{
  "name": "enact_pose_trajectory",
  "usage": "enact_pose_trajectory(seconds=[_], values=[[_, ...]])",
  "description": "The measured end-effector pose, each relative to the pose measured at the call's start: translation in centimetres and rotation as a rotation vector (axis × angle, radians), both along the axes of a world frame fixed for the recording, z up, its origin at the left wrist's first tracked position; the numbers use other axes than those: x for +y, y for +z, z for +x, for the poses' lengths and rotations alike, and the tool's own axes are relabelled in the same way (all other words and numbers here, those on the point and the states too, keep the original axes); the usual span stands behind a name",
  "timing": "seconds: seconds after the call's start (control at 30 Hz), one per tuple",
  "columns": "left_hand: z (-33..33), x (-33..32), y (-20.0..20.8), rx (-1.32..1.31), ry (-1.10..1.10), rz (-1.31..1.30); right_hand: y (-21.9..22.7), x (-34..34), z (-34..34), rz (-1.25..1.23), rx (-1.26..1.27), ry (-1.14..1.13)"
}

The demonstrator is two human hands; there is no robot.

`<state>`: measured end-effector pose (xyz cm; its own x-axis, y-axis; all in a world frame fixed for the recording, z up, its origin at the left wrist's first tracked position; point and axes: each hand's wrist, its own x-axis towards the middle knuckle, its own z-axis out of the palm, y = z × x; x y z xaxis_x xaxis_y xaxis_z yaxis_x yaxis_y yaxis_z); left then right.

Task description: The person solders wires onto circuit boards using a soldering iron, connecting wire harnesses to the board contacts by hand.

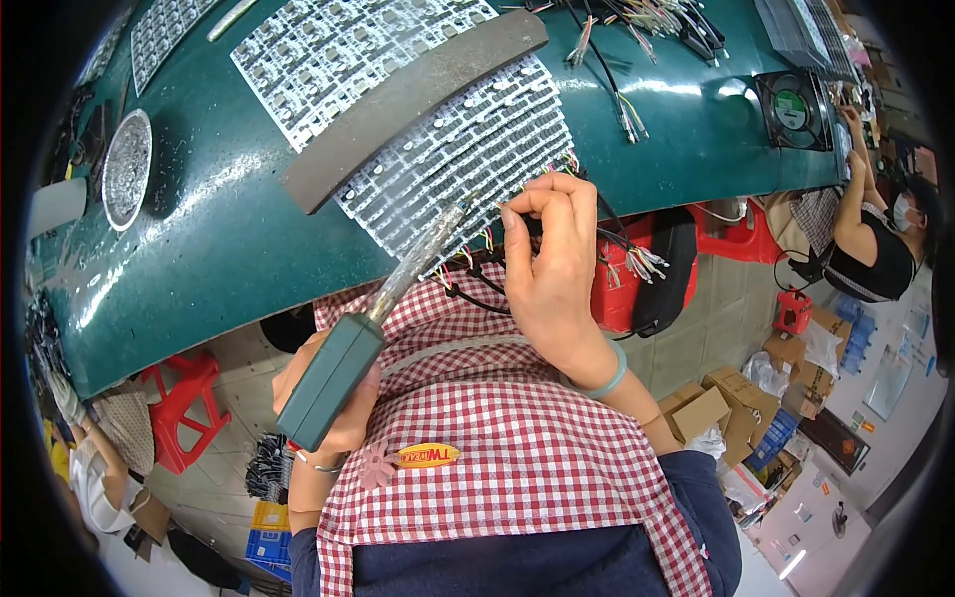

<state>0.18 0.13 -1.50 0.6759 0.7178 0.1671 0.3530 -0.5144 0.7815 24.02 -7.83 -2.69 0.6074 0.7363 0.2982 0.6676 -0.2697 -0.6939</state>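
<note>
My left hand (355, 410) is wrapped round the green handle of a soldering iron (331, 376). The iron's metal shaft slants up to the right, and its tip is at the near edge of a circuit board panel (438, 164). Just right of that tip, my right hand (557, 264) pinches a thin wire whose end is mostly hidden by the fingers. Short coloured wires (487, 239) stick out along the panel's edge, with black cables hanging from them. Across the panels lies a heavy grey bar (418, 104).
A metal bowl (127, 169) stands at the left on the green table (199, 264). Bundles of cables (667, 22) lie at the far right, near a black fan (793, 111). Red stools (184, 413) stand below the table. Another person (880, 239) sits at the right.
</note>
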Motion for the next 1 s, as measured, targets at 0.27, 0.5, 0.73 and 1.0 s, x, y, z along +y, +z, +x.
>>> enact_pose_trajectory(seconds=[0.27, 0.5, 0.73, 1.0], values=[[-0.2, 0.0, -0.5, -0.026, 0.018, 0.001, -0.3, 0.3, -0.4, -0.032, -0.131, -0.004], [-0.5, 0.0, -0.7, -0.015, 0.042, 0.006, -0.2, 0.3, -0.2, -0.038, -0.127, -0.004], [-0.2, 0.3, -0.4, -0.015, 0.031, 0.003, -0.1, 0.1, -0.2, 0.046, -0.026, -0.056], [0.6, 0.7, 0.3, -0.006, -0.034, 0.073, 0.1, -0.1, -0.1, 0.098, 0.072, -0.062]])
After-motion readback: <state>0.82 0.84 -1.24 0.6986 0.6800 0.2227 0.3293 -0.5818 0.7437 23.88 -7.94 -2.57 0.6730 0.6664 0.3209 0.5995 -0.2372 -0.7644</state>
